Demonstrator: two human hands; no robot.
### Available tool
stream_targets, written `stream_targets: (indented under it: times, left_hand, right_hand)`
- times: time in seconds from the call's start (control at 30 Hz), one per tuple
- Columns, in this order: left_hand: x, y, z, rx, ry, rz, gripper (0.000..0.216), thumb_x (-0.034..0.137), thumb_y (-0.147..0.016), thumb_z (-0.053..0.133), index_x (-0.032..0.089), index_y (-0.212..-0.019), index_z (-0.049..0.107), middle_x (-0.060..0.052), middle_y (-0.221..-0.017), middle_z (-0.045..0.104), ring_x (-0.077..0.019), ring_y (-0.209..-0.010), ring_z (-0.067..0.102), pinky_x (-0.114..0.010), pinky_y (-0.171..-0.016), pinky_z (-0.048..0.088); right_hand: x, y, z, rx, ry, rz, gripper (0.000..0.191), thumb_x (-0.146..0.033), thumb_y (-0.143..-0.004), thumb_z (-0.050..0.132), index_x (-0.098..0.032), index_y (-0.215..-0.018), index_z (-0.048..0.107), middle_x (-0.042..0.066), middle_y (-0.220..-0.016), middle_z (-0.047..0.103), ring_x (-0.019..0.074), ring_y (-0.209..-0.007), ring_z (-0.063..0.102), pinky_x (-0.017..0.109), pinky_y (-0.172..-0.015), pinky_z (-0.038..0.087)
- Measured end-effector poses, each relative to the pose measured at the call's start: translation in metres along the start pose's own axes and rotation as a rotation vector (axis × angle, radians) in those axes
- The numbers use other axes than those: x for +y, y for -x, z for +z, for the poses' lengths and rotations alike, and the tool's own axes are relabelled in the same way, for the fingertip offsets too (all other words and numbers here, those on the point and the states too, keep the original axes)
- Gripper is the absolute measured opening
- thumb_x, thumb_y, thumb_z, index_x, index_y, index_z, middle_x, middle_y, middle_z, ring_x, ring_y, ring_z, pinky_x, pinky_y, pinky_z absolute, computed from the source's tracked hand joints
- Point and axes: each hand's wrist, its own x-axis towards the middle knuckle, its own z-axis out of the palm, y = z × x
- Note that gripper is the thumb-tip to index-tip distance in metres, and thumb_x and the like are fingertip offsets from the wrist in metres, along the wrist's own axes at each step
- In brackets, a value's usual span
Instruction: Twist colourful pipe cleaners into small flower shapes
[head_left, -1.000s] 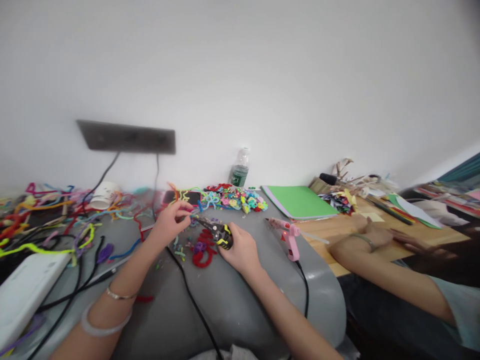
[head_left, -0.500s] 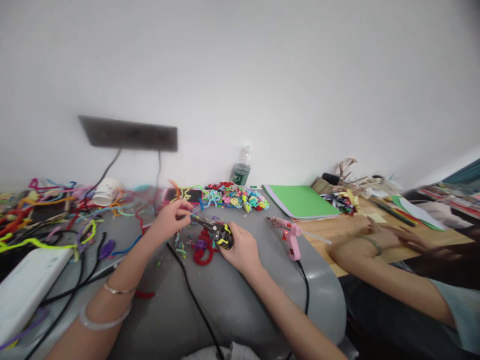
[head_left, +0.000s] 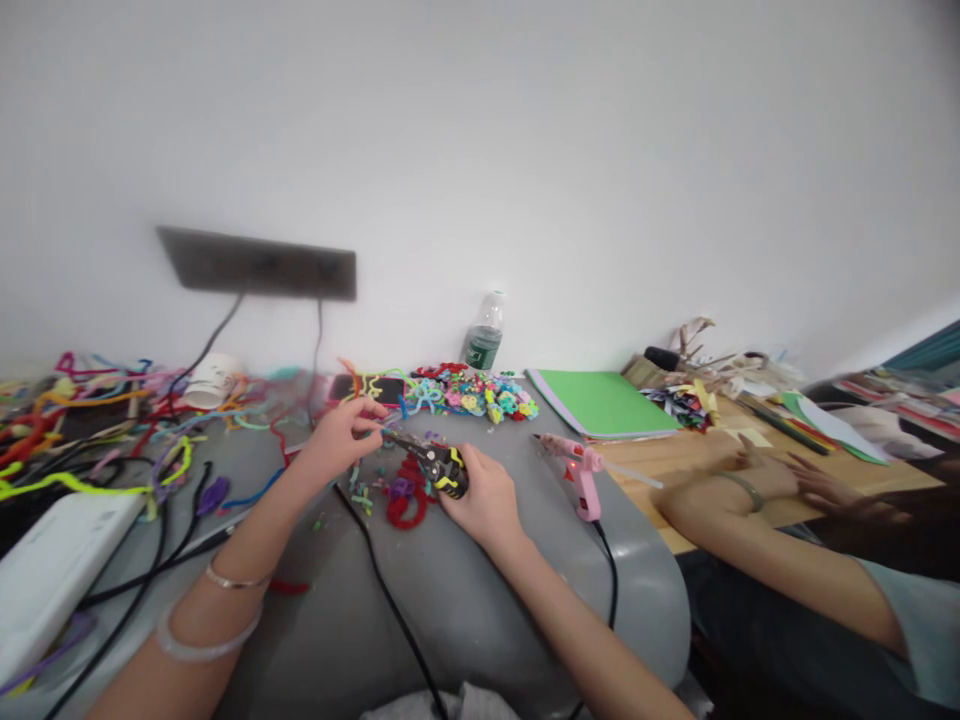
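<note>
Pliers (head_left: pixel 435 462), black and yellow, are clasped in the person's right grip (head_left: pixel 484 495) above the grey surface (head_left: pixel 465 600), tips beside the left grip (head_left: pixel 346 435), which pinches a tiny piece (head_left: pixel 386 432), unclear in detail.

Around the glue gun (head_left: pixel 585 485) on the table (head_left: pixel 300 640): pliers (head_left: pixel 448 472) to its left, cup (head_left: pixel 213 382) farther left, bottle (head_left: pixel 484 338) behind leftward, paper (head_left: pixel 611 402) behind, another person's arm (head_left: pixel 795 540) rightward.
</note>
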Motion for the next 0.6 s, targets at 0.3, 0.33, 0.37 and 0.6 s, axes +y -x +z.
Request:
stream_targets:
  times: [0.3,0.33,0.37,0.6]
  left_hand:
    - [-0.0005,-0.0009,-0.0004,-0.04,-0.04,0.026,0.024,0.025,-0.07,0.058,0.019,-0.094,0.057,0.005,-0.065,0.066,-0.0097,-0.047,0.049,-0.021,-0.049,0.033]
    - [-0.0002,-0.0009,-0.0006,-0.049,-0.043,0.017,0.025,0.026,-0.071,0.057,0.019,-0.095,0.056,0.005,-0.065,0.065,-0.0094,-0.047,0.048,-0.021,-0.049,0.033]
    - [0.0,-0.0009,-0.0008,-0.058,-0.043,0.005,0.026,0.027,-0.071,0.057,0.019,-0.096,0.056,0.005,-0.065,0.064,-0.0091,-0.046,0.046,-0.021,-0.048,0.033]
    - [0.0002,-0.0014,-0.0007,-0.071,-0.043,0.002,0.027,0.027,-0.071,0.056,0.018,-0.096,0.055,0.007,-0.06,0.058,-0.0088,-0.046,0.045,-0.021,-0.049,0.033]
  right_hand:
    - [-0.0006,-0.0008,0.0003,-0.008,-0.002,0.003,0.033,-0.026,-0.071,0.062,-0.021,-0.104,0.059,0.006,-0.097,0.071,0.0235,-0.089,0.065,0.028,-0.075,0.043]
    - [-0.0004,-0.0008,0.0005,-0.006,-0.003,0.001,0.033,-0.026,-0.071,0.063,-0.021,-0.104,0.059,0.005,-0.097,0.071,0.0235,-0.089,0.065,0.028,-0.075,0.043]
    - [-0.0002,-0.0008,0.0007,-0.003,-0.004,-0.001,0.033,-0.025,-0.071,0.063,-0.021,-0.103,0.059,0.005,-0.097,0.071,0.0236,-0.088,0.065,0.028,-0.075,0.043]
    - [-0.0002,0.0008,0.0016,0.004,-0.007,-0.003,0.027,-0.027,-0.073,0.063,-0.021,-0.1,0.059,0.005,-0.093,0.072,0.0229,-0.084,0.066,0.027,-0.07,0.042]
